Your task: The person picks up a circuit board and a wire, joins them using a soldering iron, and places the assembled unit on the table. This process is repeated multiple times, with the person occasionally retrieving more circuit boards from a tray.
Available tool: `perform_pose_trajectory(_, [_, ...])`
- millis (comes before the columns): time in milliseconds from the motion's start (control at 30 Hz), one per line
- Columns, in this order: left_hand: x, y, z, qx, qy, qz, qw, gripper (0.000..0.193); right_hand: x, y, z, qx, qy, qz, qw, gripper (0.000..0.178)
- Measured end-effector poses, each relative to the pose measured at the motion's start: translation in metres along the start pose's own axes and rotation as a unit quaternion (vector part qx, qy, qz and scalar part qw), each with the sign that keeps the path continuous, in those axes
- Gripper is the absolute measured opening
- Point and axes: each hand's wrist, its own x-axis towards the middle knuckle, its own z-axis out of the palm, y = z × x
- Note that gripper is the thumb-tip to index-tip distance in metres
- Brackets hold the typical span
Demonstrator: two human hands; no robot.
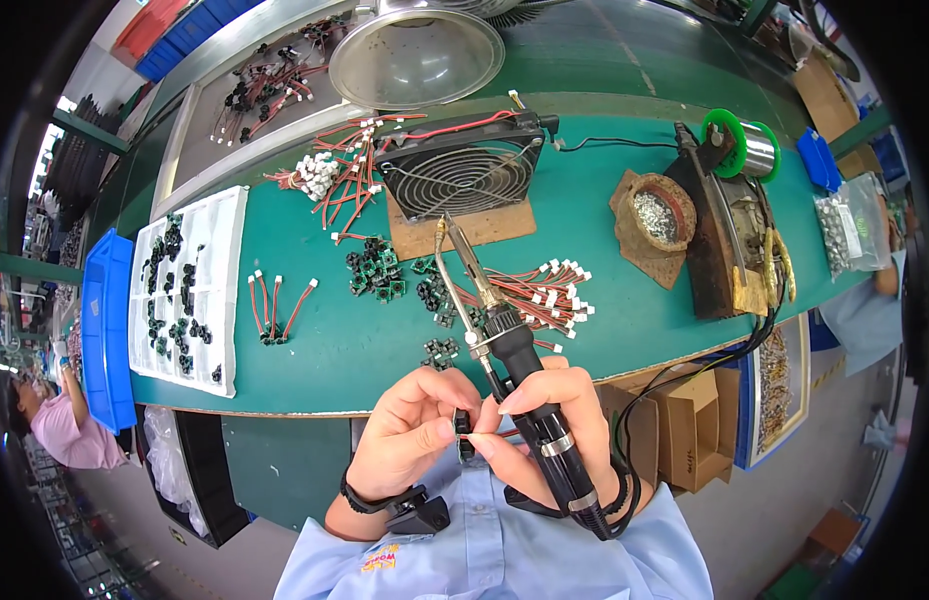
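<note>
1. The small black part (462,422) is at the near side of the desk (584,200), in front of the shirt (479,530); its longer side stands nearly upright in the view.
2. The left hand (409,430) pinches this part between thumb and finger, so it is the nearer one.
3. The right hand (559,410) is closed around the soldering iron (519,355), and its lower fingertips seem to hold a thin red wire (506,434) against the part (the exact contact is too small to tell).
4. The iron slants from lower right to upper left; its handle passes just beside the part, but its tip points away, well apart, toward the fan (469,170). A thin metal tube (451,285) runs along it.
5. Beyond the hands, loose green boards (376,270) and wires with white connectors (549,295) lie below and beside the iron, crowding this side.
6. Farther out are the white tray (209,290) at left and the solder spool (749,150) at right.
</note>
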Motion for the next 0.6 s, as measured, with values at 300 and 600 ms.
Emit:
perform_pose_trajectory(300, [-0.0006,0.0001,0.0007,0.024,0.02,0.004,1.0,0.016,0.0035,-0.0024,-0.006,-0.009,-0.008,0.007,1.0,0.044])
perform_pose_trajectory(600, [0.0003,0.0003,-0.0002,0.047,0.017,0.007,0.999,0.016,-0.0002,0.0,-0.0047,0.034,-0.002,0.041,0.999,0.044])
